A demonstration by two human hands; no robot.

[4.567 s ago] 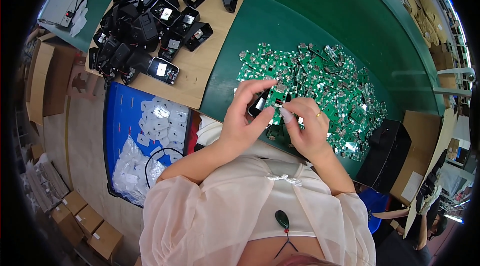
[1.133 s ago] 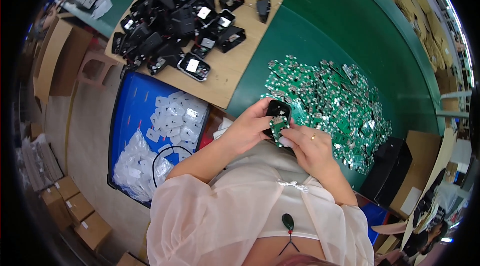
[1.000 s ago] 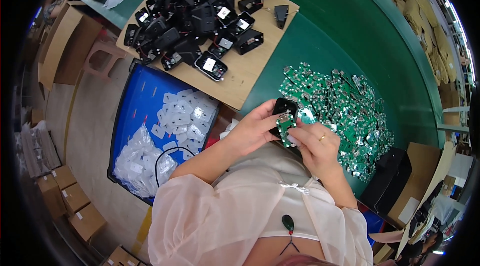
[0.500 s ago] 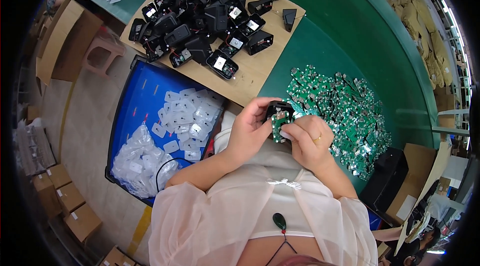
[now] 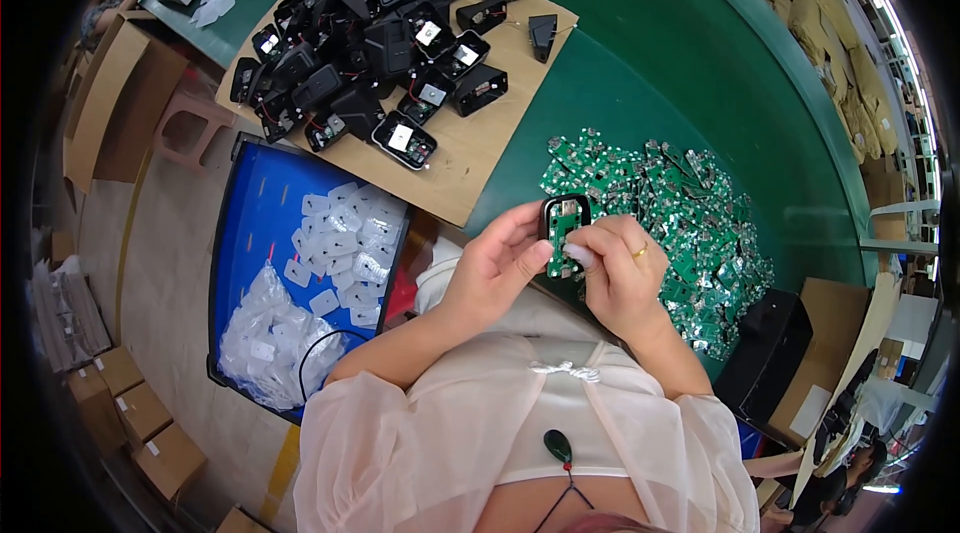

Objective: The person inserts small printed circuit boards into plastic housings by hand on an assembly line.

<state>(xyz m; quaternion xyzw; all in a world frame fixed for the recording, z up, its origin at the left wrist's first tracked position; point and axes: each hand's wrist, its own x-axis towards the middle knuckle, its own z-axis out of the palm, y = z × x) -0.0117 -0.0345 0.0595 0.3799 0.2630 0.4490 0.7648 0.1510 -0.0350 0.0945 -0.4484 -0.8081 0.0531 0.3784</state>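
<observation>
In front of my body, my left hand [image 5: 497, 268] grips a black plastic housing [image 5: 548, 216] by its left side, thumb on the near edge. A green circuit board [image 5: 562, 245] lies over the housing's open face, lined up with it; whether it is fully seated I cannot tell. My right hand [image 5: 625, 273] pinches at the board's right side with thumb and fingers, and these hide that part of it. Just beyond and to the right spreads a heap of green circuit boards [image 5: 700, 233].
Black housings [image 5: 385, 43] are piled on a cardboard sheet [image 5: 455, 178] at the far left of the green table [image 5: 640, 43]. To my left, a blue bin [image 5: 250, 223] holds clear plastic pieces [image 5: 335, 233] and a plastic bag [image 5: 275, 343]. An open carton [image 5: 835, 333] stands at right.
The circuit board, tilted before, now lines up with the housing and faces me more squarely. My right fingers have stayed on it. The whole view has shifted slightly.
</observation>
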